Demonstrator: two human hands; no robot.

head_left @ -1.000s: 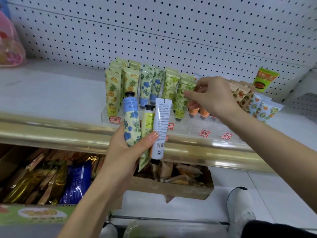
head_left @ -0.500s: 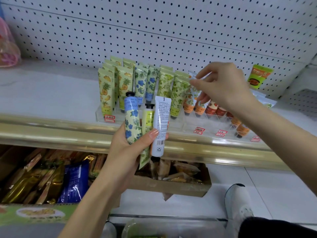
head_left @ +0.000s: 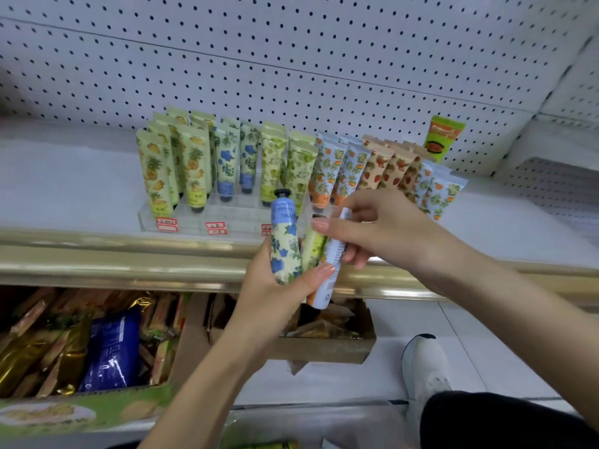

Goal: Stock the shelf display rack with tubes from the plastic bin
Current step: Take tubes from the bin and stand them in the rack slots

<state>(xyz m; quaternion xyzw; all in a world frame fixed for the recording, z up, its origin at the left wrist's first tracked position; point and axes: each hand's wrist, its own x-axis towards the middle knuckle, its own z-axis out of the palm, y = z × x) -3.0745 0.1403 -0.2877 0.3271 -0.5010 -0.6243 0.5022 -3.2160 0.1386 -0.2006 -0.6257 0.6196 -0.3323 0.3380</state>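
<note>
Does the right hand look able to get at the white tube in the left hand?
Likely yes: the right hand's fingers close on the white tube, which sits at the outer edge of the left hand's bundle. Only the left thumb, pressing across it, might resist.

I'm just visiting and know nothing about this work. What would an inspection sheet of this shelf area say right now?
Surface: white shelf with a gold front edge; a clear display rack stands on it.
Job's things: rows of patterned tubes stand caps down in the rack; a blue-flower tube, a yellow-green tube and a white tube are held in front of it.
Clutter: one green-orange tube apart from the rack, near the pegboard.
Hands: left hand holds all three tubes; right hand grips the white tube's upper end.
Cables: nothing seen.
Surroundings: pegboard behind; cardboard boxes of snack packets below; white shoe on the floor.
</note>
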